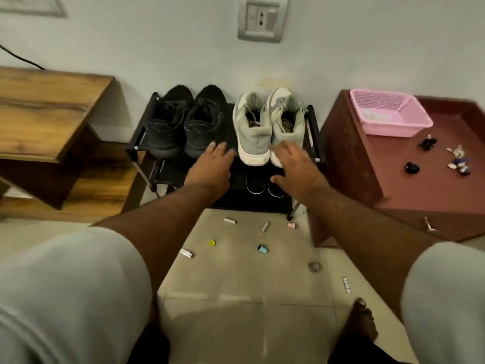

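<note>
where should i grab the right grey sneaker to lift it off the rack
Grip the heel collar, from the front. The right grey sneaker stands upright on the rack, heel toward you, opening upward, so the right hand, hovering nearest, can likely hook inside. Its twin crowds its left side.

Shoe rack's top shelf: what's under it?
A dark pair with pale soles sits on the lower shelf; only its heels show. The top shelf, left hand and right hand cover the rest.

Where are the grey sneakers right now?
In the head view, the grey sneakers stand on top of the shoe rack, right of the black pair, with the right hand at their heels.
</note>
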`<state>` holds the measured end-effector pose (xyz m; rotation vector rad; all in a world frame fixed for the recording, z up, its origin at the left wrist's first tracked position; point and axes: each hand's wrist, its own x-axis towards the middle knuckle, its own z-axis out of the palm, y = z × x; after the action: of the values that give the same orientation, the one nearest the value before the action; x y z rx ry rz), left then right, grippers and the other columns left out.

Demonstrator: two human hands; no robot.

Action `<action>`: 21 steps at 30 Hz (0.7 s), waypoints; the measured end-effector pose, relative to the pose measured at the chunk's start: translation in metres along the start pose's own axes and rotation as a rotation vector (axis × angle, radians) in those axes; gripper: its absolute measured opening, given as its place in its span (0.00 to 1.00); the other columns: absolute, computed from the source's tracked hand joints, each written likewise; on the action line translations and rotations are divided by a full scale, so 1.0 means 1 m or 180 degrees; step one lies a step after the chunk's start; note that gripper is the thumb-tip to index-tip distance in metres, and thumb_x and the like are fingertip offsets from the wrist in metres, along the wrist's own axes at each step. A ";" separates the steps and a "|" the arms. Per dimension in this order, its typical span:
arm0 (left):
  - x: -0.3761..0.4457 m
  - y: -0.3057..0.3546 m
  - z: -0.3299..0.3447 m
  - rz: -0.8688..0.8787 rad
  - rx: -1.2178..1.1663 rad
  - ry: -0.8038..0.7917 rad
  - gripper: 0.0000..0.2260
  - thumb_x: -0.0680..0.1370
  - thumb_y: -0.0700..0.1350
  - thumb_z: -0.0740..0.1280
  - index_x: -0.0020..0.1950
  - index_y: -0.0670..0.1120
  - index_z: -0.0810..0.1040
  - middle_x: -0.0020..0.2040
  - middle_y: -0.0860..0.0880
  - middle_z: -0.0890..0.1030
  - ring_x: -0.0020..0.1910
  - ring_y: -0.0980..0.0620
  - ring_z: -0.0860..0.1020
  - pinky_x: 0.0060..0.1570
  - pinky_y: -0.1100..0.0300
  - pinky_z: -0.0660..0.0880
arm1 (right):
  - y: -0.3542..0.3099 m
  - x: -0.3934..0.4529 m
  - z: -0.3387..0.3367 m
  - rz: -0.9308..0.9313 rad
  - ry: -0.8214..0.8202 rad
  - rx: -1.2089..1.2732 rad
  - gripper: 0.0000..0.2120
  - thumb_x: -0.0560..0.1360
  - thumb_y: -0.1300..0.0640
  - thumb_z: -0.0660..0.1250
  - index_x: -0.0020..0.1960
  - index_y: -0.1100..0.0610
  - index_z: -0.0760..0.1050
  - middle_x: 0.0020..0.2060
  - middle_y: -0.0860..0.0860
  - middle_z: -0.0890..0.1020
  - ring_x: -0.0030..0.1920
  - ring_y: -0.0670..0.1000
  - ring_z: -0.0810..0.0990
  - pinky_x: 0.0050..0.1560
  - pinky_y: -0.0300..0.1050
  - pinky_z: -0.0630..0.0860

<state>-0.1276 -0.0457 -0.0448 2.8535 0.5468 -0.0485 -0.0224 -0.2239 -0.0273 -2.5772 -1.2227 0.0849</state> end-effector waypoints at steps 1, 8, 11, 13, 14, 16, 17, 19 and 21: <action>-0.020 -0.008 -0.001 -0.0153 -0.0052 -0.0150 0.26 0.79 0.41 0.64 0.77 0.45 0.62 0.77 0.42 0.60 0.77 0.41 0.55 0.74 0.48 0.59 | -0.015 -0.013 -0.002 -0.0043 -0.0257 -0.0013 0.36 0.70 0.56 0.74 0.74 0.53 0.61 0.68 0.54 0.65 0.68 0.57 0.65 0.67 0.50 0.66; -0.183 -0.055 -0.027 -0.1166 -0.0528 -0.0770 0.23 0.79 0.39 0.64 0.74 0.48 0.68 0.72 0.44 0.71 0.69 0.44 0.70 0.67 0.53 0.69 | -0.142 -0.092 -0.007 -0.0491 -0.1325 -0.0120 0.30 0.73 0.55 0.71 0.72 0.53 0.65 0.66 0.55 0.67 0.65 0.59 0.66 0.66 0.51 0.66; -0.227 -0.087 -0.020 -0.1360 -0.0662 -0.0773 0.23 0.79 0.38 0.63 0.75 0.49 0.68 0.72 0.44 0.70 0.69 0.44 0.71 0.67 0.53 0.69 | -0.184 -0.102 0.020 -0.0666 -0.1503 -0.0078 0.28 0.73 0.54 0.71 0.70 0.53 0.67 0.65 0.56 0.68 0.65 0.59 0.67 0.65 0.51 0.68; -0.244 -0.113 -0.004 -0.1607 -0.0688 -0.0815 0.23 0.79 0.38 0.63 0.74 0.49 0.68 0.72 0.45 0.70 0.69 0.45 0.71 0.66 0.54 0.69 | -0.205 -0.101 0.049 -0.0752 -0.1671 -0.0044 0.26 0.73 0.54 0.71 0.69 0.52 0.68 0.64 0.55 0.69 0.65 0.58 0.68 0.64 0.51 0.69; -0.250 -0.127 0.011 -0.1724 -0.0704 -0.0854 0.23 0.79 0.39 0.63 0.74 0.49 0.68 0.72 0.46 0.70 0.69 0.45 0.70 0.66 0.54 0.69 | -0.211 -0.098 0.069 -0.0782 -0.1759 -0.0017 0.25 0.73 0.54 0.71 0.68 0.52 0.69 0.63 0.54 0.69 0.64 0.57 0.69 0.63 0.51 0.70; -0.255 -0.147 0.040 -0.1904 -0.0754 -0.0966 0.23 0.80 0.40 0.63 0.74 0.49 0.68 0.73 0.47 0.69 0.70 0.46 0.70 0.66 0.54 0.69 | -0.217 -0.092 0.106 -0.0736 -0.1891 0.0106 0.23 0.73 0.54 0.71 0.67 0.52 0.70 0.61 0.53 0.71 0.62 0.56 0.71 0.61 0.50 0.71; -0.252 -0.158 0.060 -0.1978 -0.0809 -0.1045 0.23 0.80 0.40 0.63 0.74 0.49 0.67 0.73 0.47 0.68 0.70 0.46 0.69 0.66 0.54 0.68 | -0.217 -0.086 0.131 -0.0660 -0.1969 0.0191 0.23 0.73 0.54 0.71 0.66 0.51 0.71 0.60 0.53 0.71 0.61 0.55 0.71 0.61 0.50 0.72; -0.239 -0.177 0.102 -0.2082 -0.0950 -0.1144 0.22 0.80 0.42 0.64 0.74 0.49 0.68 0.73 0.47 0.68 0.70 0.46 0.69 0.66 0.54 0.68 | -0.211 -0.073 0.179 -0.0505 -0.2074 0.0351 0.22 0.72 0.55 0.72 0.65 0.52 0.72 0.60 0.52 0.72 0.61 0.55 0.72 0.61 0.48 0.71; -0.225 -0.188 0.144 -0.2109 -0.1066 -0.1242 0.19 0.80 0.42 0.63 0.71 0.48 0.71 0.71 0.46 0.71 0.69 0.46 0.70 0.65 0.53 0.69 | -0.199 -0.062 0.220 -0.0354 -0.2171 0.0396 0.21 0.72 0.56 0.71 0.64 0.52 0.73 0.62 0.52 0.72 0.62 0.54 0.71 0.61 0.46 0.70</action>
<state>-0.4046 0.0089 -0.2091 2.1499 1.2361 -0.5516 -0.2499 -0.1012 -0.1863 -2.4303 -1.5022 1.0491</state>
